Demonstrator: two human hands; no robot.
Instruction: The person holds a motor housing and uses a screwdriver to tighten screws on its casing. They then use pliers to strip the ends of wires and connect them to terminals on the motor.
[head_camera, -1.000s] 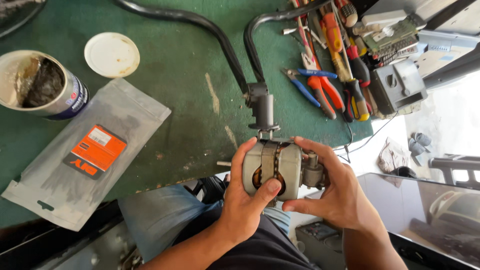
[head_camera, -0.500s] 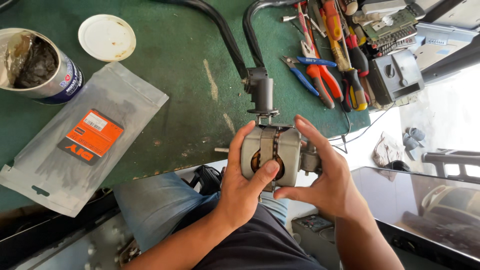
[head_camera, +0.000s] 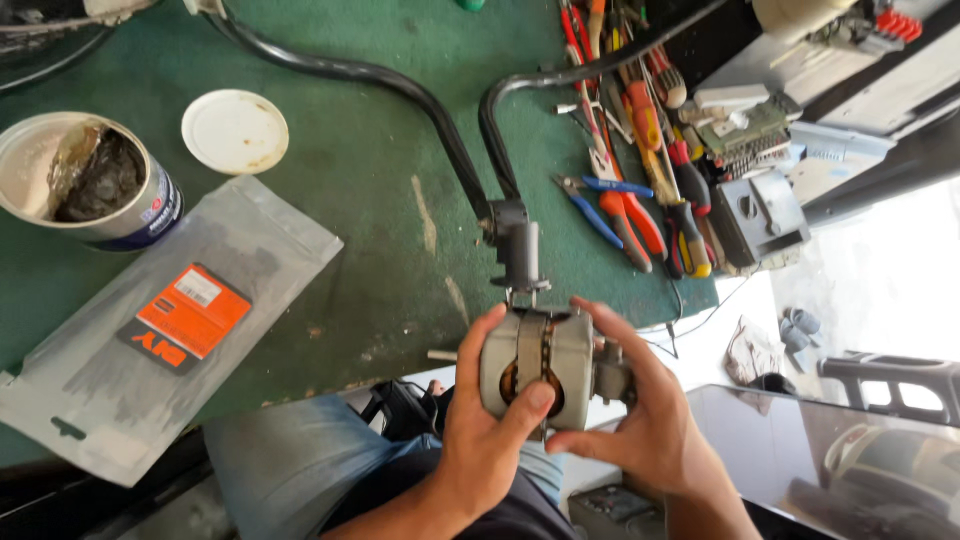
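small grey metal electric motor with copper windings showing (head_camera: 540, 365) sits at 6 o'clock in view, held off the near edge of the green felt-covered desk (head_camera: 390, 200), above the person's blue-jeaned lap. left hand (head_camera: 490, 430) wraps the motor's left side from below, fingers curled on the housing, thumb tip pressed on the front face. right hand (head_camera: 640, 430) cups the motor's right end, fingers spread over the top and around the shaft side. both hands closed on the motor.

at 12 o'clock from the motor, touching or just above it, a grey metal clamp block (head_camera: 518, 245) joined to two curved black tubes (head_camera: 400, 90).

at 9 o'clock, flat on the desk: grey foil pouch with orange label (head_camera: 150, 330). at 10 o'clock: open tin of dark grease (head_camera: 85, 180), with a white round lid (head_camera: 235, 131) just beside it. at 1 o'clock: heap of pliers and screwdrivers with red, blue and yellow handles (head_camera: 640, 170).
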